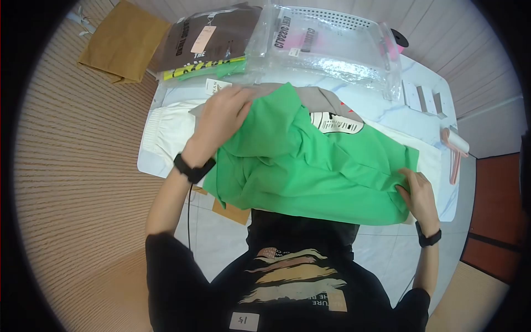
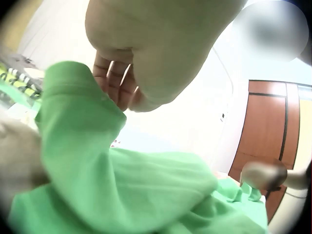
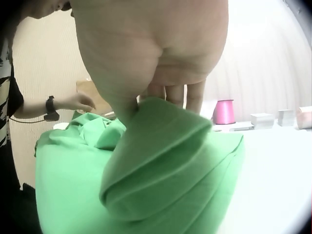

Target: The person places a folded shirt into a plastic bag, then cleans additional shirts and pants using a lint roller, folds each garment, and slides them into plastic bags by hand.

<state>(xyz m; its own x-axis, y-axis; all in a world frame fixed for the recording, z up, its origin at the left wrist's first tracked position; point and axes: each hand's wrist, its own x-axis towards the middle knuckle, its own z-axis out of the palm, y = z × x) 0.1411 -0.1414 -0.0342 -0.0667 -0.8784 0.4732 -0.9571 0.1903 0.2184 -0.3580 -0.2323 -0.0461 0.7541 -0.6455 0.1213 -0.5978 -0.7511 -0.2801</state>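
A rumpled green T-shirt point(image 1: 315, 177) spreads across the near side of the table, its front edge hanging toward the person. At its right end, the right hand point(image 1: 419, 193) pinches a fold, thumb on one side and fingers behind the cloth point(image 3: 156, 146). The left hand point(image 1: 224, 113) hovers at the upper left part, fingers loosely bent beside a raised, hemmed piece of green cloth point(image 2: 73, 97). Under the green shirt lies a grey garment point(image 1: 323, 99) with a lettered white print point(image 1: 337, 123). White elastic-waist clothing point(image 1: 166, 130) shows at the left.
Bagged dark clothing point(image 1: 221, 41) and a clear plastic bag point(image 1: 332, 55) lie along the back, by a perforated white basket point(image 1: 326, 15). Small boxes point(image 1: 426, 100) and a lint roller point(image 1: 456, 145) sit right. A brown paper bag point(image 1: 123, 41) stands back left.
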